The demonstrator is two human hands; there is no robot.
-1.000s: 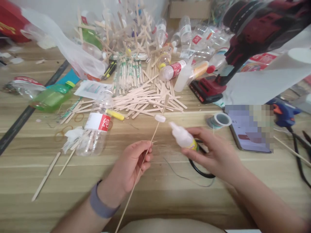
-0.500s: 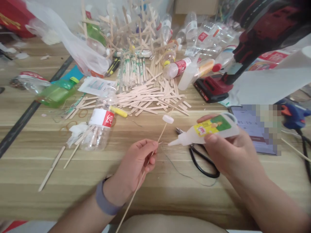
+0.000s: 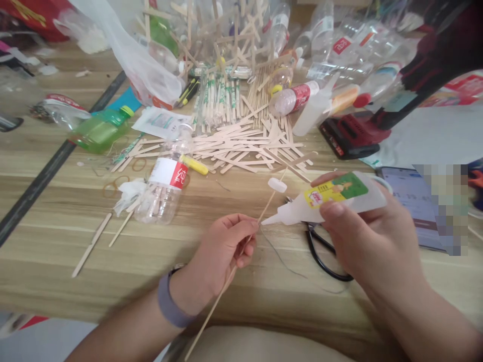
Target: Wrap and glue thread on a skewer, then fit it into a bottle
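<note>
Between thumb and fingers, my left hand (image 3: 234, 246) pinches a thin wooden skewer (image 3: 213, 307) that slants from the lower edge up to the right. Higher on the skewer is a white bottle cap (image 3: 276, 185), and a flat wooden stick (image 3: 298, 163) shows by its upper end. My right hand (image 3: 372, 236) is closed around a glue bottle (image 3: 339, 193) with a yellow and green label. The bottle lies nearly level, its nozzle tip at the skewer just beside my left fingertips; whether glue comes out I cannot tell. A dark thread (image 3: 281, 257) trails from near my left fingertips.
Black-handled scissors (image 3: 320, 259) lie under my right hand. A clear bottle with sticks (image 3: 162, 186) stands left of centre. Behind are piled wooden sticks (image 3: 234, 146), several plastic bottles, a red and black power tool (image 3: 350, 133) and, at right, a phone (image 3: 407, 201).
The glue bottle's nozzle has come closer to the skewer, from a small gap to right at it. The whole view has shifted, so things appear further right.
</note>
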